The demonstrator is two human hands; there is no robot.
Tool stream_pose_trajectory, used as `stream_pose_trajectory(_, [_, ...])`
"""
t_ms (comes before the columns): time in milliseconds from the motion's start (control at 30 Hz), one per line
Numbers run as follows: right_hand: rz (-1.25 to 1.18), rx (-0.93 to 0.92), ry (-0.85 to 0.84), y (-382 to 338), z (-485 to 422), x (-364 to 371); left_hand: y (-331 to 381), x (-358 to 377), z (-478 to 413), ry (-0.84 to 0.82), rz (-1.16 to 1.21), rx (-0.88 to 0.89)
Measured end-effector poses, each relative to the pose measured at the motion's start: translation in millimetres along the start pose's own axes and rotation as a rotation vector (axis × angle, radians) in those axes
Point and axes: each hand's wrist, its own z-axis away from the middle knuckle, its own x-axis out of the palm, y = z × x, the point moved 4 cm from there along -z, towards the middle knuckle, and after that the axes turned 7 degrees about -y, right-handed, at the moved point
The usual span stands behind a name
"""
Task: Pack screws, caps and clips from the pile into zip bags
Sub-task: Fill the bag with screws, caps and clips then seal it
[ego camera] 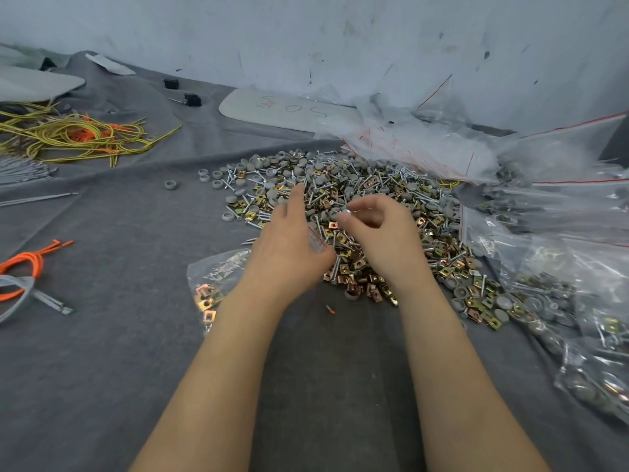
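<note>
Grey cloth covers the table [119,335] below a scuffed white wall [204,35]. Your left hand [289,243] holds the mouth of a zip bag [221,267] part-filled with brass clips [206,303]; your right hand [377,226] pinches a small silvery piece [346,212], too small to name, over the pile [374,185] of screws, grey caps and clips. Filled bags [561,301] crowd the right edge, cut off. Yellow cords [68,137] lie far left. Handwriting on a white panel [289,110] is unreadable.
</note>
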Motion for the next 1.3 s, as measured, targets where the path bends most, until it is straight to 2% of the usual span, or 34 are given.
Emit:
stream_pose_trajectory(133, [-0.147, -0.047, -0.241, -11.4, 4.8, 17.1, 2.1, -0.4, -1.4, 0.004, 0.015, 0.014])
stream_pose_trajectory(200, [-0.143, -0.062, -0.248, -14.8, 6.2, 8.9, 2.5, -0.6, -1.0, 0.002, 0.006, 0.015])
stream_pose_trajectory(233, [-0.079, -0.053, -0.214, -15.5, 7.0, 0.2, 2.3, -0.9, -0.8, 0.004, 0.001, 0.014])
stream_pose_trajectory(300, [0.23, -0.001, -0.195, -13.7, 10.9, -15.0, 1.8, -1.5, -0.1, 0.012, 0.001, 0.016])
stream_pose_trajectory(367, [0.557, 0.099, -0.345, -6.3, 21.2, -15.3, 1.6, -1.5, -0.2, 0.017, 0.007, 0.02])
stream_pose_trajectory(433, [0.681, 0.166, -0.486, 2.6, 33.0, -6.1, 2.1, -1.3, -0.4, 0.013, 0.009, 0.02])
stream_pose_trajectory(500, [0.707, 0.167, -0.458, 6.2, 35.8, -1.3, 2.5, -1.0, -0.5, 0.01, 0.01, 0.019])
stream_pose_trajectory(667, [0.667, 0.196, -0.113, 15.3, 26.7, -10.9, 1.0, -1.0, -0.2, 0.002, 0.008, 0.006])
stream_pose_trajectory(767, [0.585, 0.136, 0.006, 15.2, 28.2, -18.3, 1.2, -1.1, -0.2, 0.001, 0.009, 0.005])
stream_pose_trajectory(867, [0.554, 0.109, -0.107, 12.2, 29.6, -17.4, 2.2, -0.4, 0.0, -0.003, 0.009, 0.008])
stream_pose_trajectory(933, [0.653, 0.146, -0.251, 12.2, 32.6, -10.3, 2.3, -0.4, 0.1, -0.006, 0.01, 0.005])
stream_pose_trajectory(1000, [0.733, 0.173, -0.318, 11.0, 35.1, -4.2, 2.7, -0.6, 0.0, -0.011, 0.008, 0.008])
stream_pose_trajectory(1300, [0.869, 0.213, -0.288, 5.2, 40.2, 4.0, 3.2, -1.2, 0.5, -0.019, 0.004, 0.018])
